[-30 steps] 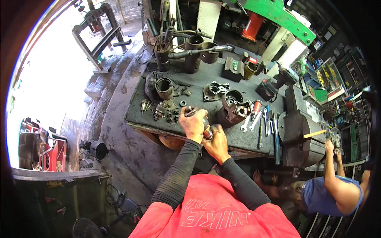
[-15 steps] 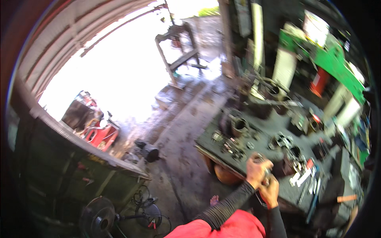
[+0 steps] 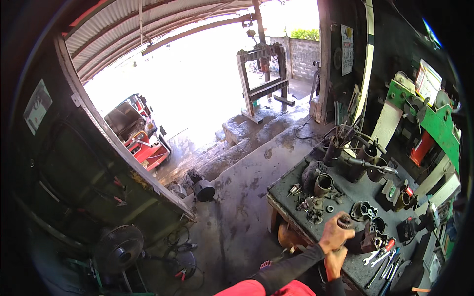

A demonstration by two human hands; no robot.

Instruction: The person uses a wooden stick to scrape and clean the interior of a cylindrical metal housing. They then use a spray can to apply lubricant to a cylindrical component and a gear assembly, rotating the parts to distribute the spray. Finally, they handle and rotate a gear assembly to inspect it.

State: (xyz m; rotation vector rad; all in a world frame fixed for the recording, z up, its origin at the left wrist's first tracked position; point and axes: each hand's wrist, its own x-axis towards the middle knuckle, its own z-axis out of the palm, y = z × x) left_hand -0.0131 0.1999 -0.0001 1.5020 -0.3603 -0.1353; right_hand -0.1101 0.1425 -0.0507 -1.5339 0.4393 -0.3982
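Observation:
At the front edge of a dark workbench (image 3: 291,197), my left hand (image 3: 335,236) is closed around a round grey metal part (image 3: 344,221). My right hand (image 3: 335,262) sits just below it, fingers curled onto the same part's lower end, which the left hand mostly hides. Both forearms wear black sleeves. A dark cast housing (image 3: 366,240) stands on the bench right beside the hands.
The bench carries metal cylinders (image 3: 323,184), small fittings, wrenches (image 3: 371,256) and a red-handled screwdriver (image 3: 388,245). A green machine (image 3: 434,123) stands at the right. A floor fan (image 3: 118,249) and cables lie at lower left. Concrete steps, a steel press frame (image 3: 261,79) and a red machine (image 3: 143,143) are outside.
The view has swung left and up, away from the bench top toward the open doorway. Both hands stay together on the metal part at the bench edge.

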